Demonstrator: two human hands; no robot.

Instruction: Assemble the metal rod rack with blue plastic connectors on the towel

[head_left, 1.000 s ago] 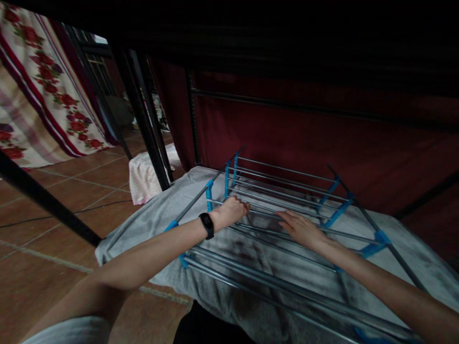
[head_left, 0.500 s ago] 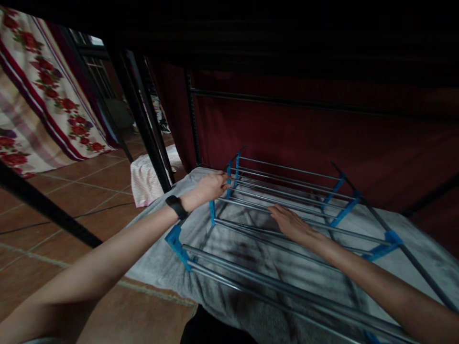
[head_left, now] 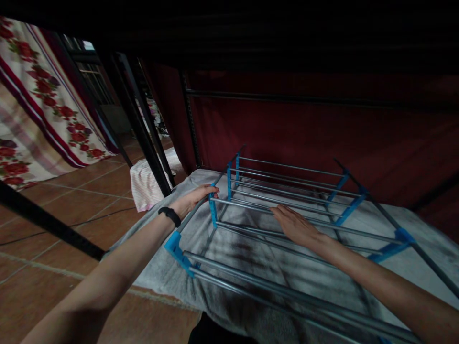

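A rack of grey metal rods (head_left: 251, 279) and blue plastic brackets (head_left: 213, 212) lies on its side on a grey blanket (head_left: 158, 267). My left hand (head_left: 196, 198), with a black band at the wrist, has its fingers closed around the rack's left side pole at a middle bracket. The parts of those fingers behind the pole are hidden. My right hand (head_left: 292, 223) rests palm down over a middle rod, fingers stretched out and close together, pointing left. Its palm and thumb are not visible.
A black metal frame with posts (head_left: 141, 119) and a dark top surrounds the blanket. A dark red cloth (head_left: 304, 134) hangs behind. Left are a tiled floor (head_left: 71, 205), a cable, a striped cloth (head_left: 145, 184) and a flowered curtain (head_left: 50, 95).
My left hand has moved nearer along the rack's left side, from a farther bracket to the middle one. My right hand stays at the same rod. The view has shifted slightly.
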